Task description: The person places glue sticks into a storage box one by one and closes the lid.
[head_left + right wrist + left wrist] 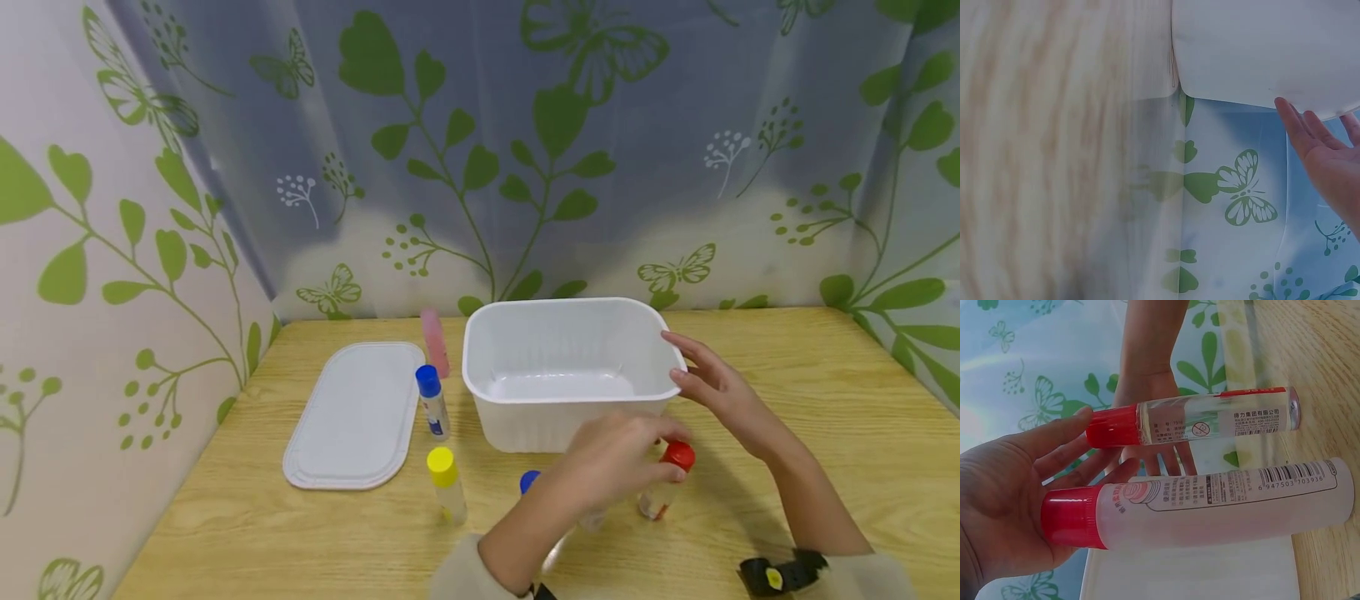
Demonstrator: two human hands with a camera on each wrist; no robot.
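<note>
In the head view my left hand (611,458) reaches across to a red-capped clear glue bottle (679,455), its thumb and fingers about the cap. The left wrist view shows the same glue bottle (1210,419) upright, the thumb at one side of the cap and fingers behind the other. A second, frosted red-capped glue bottle (1229,503) stands nearer that camera, overlapping the palm. My right hand (720,390) rests fingertips at the right rim of a white plastic basin (555,425). In the right wrist view its straight fingers (1297,128) touch the basin's wall (1241,56).
Left of the basin lies a white lid (356,417). Beside it stand a blue-capped glue bottle (432,404) and a yellow-capped one (447,487). A pink, elongated object (435,343) is behind them. Another blue cap (529,480) shows partly behind the left forearm. A patterned curtain (480,167) backs the table.
</note>
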